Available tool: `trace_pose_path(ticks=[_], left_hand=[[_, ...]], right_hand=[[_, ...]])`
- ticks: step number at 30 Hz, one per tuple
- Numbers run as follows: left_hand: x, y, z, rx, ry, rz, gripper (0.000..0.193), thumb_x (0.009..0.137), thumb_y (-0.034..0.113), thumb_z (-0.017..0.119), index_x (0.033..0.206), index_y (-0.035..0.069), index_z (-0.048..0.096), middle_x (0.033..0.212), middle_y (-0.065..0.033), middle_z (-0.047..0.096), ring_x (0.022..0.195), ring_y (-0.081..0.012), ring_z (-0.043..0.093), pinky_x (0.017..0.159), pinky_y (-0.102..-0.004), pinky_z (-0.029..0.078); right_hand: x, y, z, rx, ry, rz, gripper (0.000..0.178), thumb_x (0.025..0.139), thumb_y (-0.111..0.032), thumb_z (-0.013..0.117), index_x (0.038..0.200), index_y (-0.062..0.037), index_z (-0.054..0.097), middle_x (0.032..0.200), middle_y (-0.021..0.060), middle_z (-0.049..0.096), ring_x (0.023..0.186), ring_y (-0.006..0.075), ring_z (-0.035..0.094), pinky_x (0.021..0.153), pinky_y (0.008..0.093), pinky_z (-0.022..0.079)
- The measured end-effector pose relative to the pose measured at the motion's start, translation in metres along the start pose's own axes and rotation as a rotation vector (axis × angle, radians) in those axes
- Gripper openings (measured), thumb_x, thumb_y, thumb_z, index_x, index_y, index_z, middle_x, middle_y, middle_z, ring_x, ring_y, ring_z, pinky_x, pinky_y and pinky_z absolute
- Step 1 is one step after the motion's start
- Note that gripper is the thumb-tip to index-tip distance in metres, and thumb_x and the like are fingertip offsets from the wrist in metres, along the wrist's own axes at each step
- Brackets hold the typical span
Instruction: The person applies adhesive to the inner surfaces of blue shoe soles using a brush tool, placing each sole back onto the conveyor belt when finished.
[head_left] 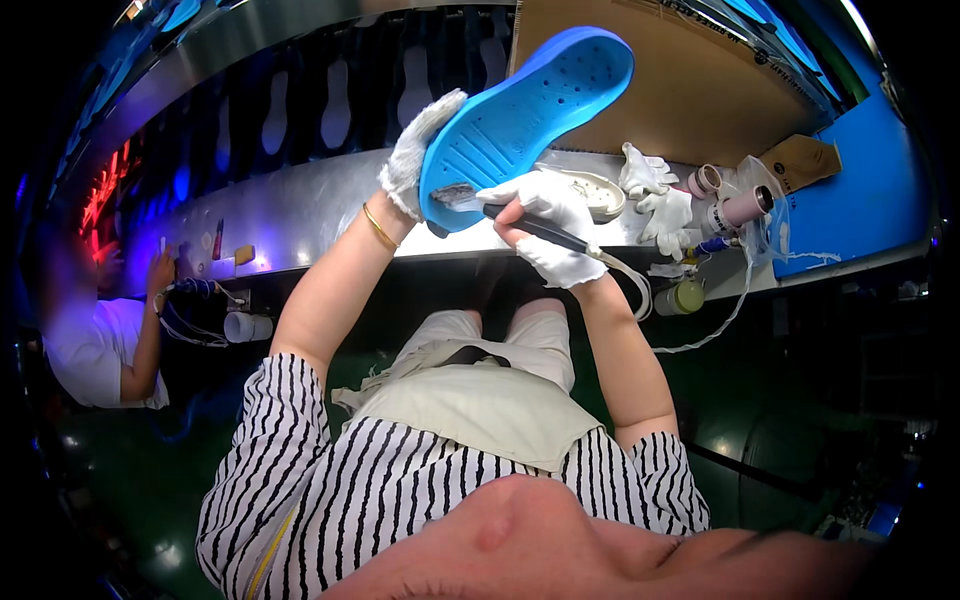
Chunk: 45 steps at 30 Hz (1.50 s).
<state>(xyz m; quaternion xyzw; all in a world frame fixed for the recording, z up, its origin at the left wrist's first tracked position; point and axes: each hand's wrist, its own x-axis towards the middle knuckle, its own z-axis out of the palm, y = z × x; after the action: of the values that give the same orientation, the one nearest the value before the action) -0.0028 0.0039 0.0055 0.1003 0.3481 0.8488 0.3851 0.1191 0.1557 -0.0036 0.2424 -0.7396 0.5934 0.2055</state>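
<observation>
In my gloved left hand [418,150] is a bright blue shoe sole [515,125], gripped by its left edge and raised above the bench. Its toe end, dotted with small holes, points up and to the right; ridges cross the middle. My right hand [545,220] wears a white glove with bare fingertips showing and is closed round the dark handle of a brush [462,198]. The brush's greyish bristles lie against the inside of the sole at its heel end. A pale cord or tube [632,280] trails close behind the handle.
A metal bench [320,215] runs across, with a rack of dark shoe soles [335,110] behind it. A cardboard box [690,90], white gloves [645,170], a pale oval dish [600,195] and a pink flask [750,203] stand right. Another person [110,340] works at left.
</observation>
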Motion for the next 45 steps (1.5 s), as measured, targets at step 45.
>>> trace_pose_path(ticks=[45], left_hand=[[-0.036, -0.050, -0.018, -0.179, 0.024, 0.099, 0.063, 0.086, 0.048, 0.041, 0.129, 0.002, 0.043, 0.120, -0.0177, 0.054, 0.105, -0.0313, 0.055, 0.094, -0.0412, 0.044]], right_hand=[[-0.014, -0.011, 0.020, 0.067, 0.336, 0.214, 0.012, 0.071, -0.005, 0.073, 0.081, -0.0035, 0.066, 0.074, 0.0069, 0.065, 0.064, 0.0126, 0.060, 0.061, 0.0239, 0.048]])
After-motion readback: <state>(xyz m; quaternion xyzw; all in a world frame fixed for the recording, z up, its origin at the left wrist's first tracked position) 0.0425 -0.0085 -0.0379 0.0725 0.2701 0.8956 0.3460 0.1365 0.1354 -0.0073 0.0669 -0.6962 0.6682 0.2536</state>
